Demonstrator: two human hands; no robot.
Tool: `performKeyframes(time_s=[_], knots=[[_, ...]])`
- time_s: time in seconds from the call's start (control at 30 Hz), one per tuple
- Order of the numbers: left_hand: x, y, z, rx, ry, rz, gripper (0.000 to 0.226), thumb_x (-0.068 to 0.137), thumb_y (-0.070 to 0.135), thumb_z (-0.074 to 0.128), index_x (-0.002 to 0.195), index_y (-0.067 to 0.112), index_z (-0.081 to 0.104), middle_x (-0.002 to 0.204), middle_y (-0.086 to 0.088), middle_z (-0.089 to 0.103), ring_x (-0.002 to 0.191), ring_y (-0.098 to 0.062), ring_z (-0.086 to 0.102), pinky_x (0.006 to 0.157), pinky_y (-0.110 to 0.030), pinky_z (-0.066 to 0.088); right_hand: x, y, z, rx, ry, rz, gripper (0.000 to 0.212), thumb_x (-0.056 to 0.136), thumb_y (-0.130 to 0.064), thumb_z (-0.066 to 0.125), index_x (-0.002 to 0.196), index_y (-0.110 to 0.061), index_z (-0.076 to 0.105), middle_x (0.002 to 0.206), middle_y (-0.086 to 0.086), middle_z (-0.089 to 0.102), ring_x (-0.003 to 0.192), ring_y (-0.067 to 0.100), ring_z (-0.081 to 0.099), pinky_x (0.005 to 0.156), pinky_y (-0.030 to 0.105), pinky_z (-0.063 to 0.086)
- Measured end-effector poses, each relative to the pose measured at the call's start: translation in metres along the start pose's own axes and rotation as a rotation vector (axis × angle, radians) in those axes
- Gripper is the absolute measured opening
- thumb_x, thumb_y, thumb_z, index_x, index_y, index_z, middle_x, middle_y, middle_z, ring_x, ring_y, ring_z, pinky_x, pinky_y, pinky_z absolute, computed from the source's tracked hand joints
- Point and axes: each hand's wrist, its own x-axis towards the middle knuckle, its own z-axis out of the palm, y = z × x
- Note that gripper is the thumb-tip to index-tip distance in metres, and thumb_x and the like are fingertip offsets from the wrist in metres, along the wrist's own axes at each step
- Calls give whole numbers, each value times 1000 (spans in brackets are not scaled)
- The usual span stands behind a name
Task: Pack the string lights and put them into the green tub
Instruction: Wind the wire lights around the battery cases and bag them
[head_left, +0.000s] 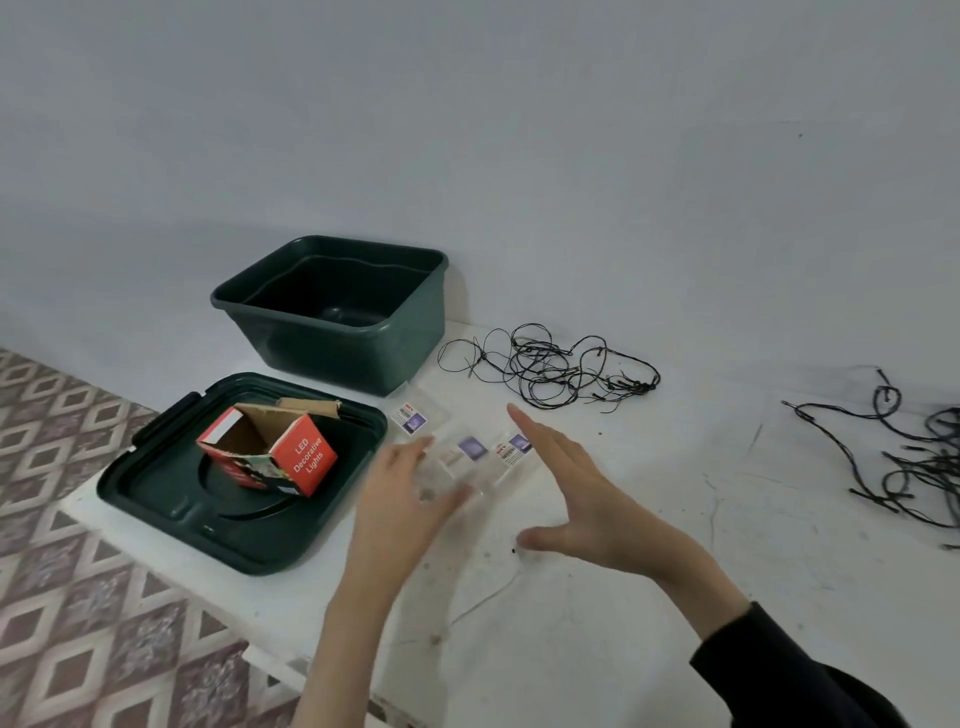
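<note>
A dark green tub (332, 332) stands with nothing in it at the back of the white table. Its lid (156, 493) lies in front of it and carries an open red box (270, 457) labelled LED Decorative Lights. A tangle of thin black string lights (550, 369) lies right of the tub; a thicker tangle (914, 467) lies at the far right. Clear plastic bags with labels (470, 452) lie between my hands. My left hand (405, 499) hovers with fingers straight over the bags. My right hand (576, 488) is spread flat just right of them. Neither hand holds anything.
The white table (675, 597) ends at its left edge next to a patterned floor (67, 597). A pale wall stands directly behind the tub. A thin hairline crack or wire runs across the table surface in front of my hands.
</note>
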Motion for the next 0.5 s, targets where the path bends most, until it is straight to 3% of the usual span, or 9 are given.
performKeyframes(time_s=[0.07, 0.17, 0.37, 0.5], knots=[[16, -17, 1, 22, 37, -147, 64, 79, 36, 71, 135, 17, 46, 128, -2, 44, 112, -15, 47, 90, -23, 37, 2, 5, 4, 11, 25, 32, 97, 80, -20, 70, 146, -46, 4, 142, -22, 23, 131, -4, 15, 102, 16, 17], [32, -37, 7, 28, 12, -263, 62, 82, 31, 68, 137, 13, 45, 136, -7, 41, 120, -22, 45, 96, -30, 36, 1, 16, 12, 7, 53, 79, 76, 85, -22, 66, 143, -43, 22, 145, -18, 29, 132, 0, 18, 102, 16, 18], [35, -46, 21, 128, -30, -277, 62, 82, 24, 61, 139, 12, 40, 135, -9, 42, 127, -24, 31, 101, -34, 32, -6, 38, 19, -80, 150, 125, 57, 88, -16, 59, 138, -33, 38, 134, -15, 40, 126, 2, 23, 98, 13, 18], [37, -41, 23, 307, -66, -254, 56, 84, 29, 55, 135, 11, 43, 127, -13, 49, 120, -29, 34, 96, -34, 32, -9, 49, 22, -213, 95, 157, 59, 86, -10, 54, 140, -28, 38, 138, -5, 39, 133, 13, 21, 109, 28, 23]])
